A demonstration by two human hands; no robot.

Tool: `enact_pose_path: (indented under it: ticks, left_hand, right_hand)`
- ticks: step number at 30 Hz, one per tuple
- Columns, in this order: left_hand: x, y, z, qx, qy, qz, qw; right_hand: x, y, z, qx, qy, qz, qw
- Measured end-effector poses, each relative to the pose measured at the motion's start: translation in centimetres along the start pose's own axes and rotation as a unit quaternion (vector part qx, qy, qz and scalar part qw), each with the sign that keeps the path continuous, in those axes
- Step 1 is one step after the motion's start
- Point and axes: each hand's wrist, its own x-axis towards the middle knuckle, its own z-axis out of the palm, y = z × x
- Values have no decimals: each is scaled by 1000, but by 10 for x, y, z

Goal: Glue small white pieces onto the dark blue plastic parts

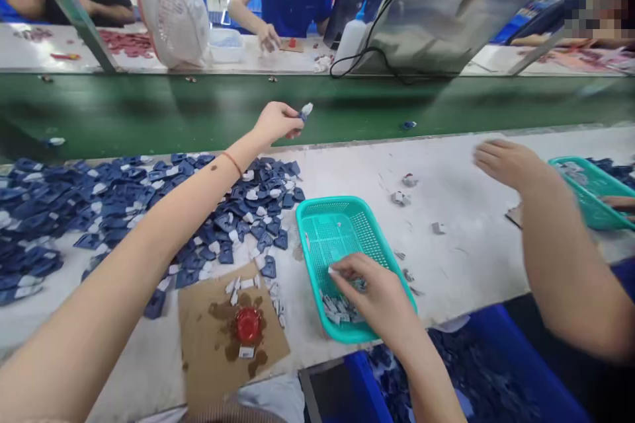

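Observation:
My left hand [278, 124] is stretched out above the green conveyor belt [347, 106], its fingers closed on a small navy piece with a white tag [307, 109]. Over the teal basket [305, 264], my right hand [374, 287] pinches a small white tag [333, 270] between thumb and fingertips. Several loose white-grey tags [337, 310] lie in the near end of that basket. Beneath my left forearm spreads a heap of navy pieces [260, 231], many with white tags. A red round pot [248, 325] stands on a stained cardboard sheet [203, 350], with white tags beside it.
A co-worker's arm [560, 231] reaches in from the right, near another teal basket [585, 188]. Blue bins [516, 350] with dark pieces sit below the table edge. Grey scraps [399, 198] lie on the white table. Across the belt, another person works beside a white bottle [351, 43].

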Motion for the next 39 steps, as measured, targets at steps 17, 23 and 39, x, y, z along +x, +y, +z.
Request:
enact_pose_path:
  ticks: [17, 23, 39]
  left_hand:
    - [-353, -81, -62, -363, 66, -201, 907]
    - [-385, -99, -49, -379, 97, -221, 893]
    - [-368, -73, -14, -491, 49, -142, 858]
  right_hand:
    - [-21, -104, 66, 8, -80, -142, 987]
    - [-19, -119, 73, -35, -113, -115, 986]
    - [-23, -135, 53, 305, -98, 113, 940]
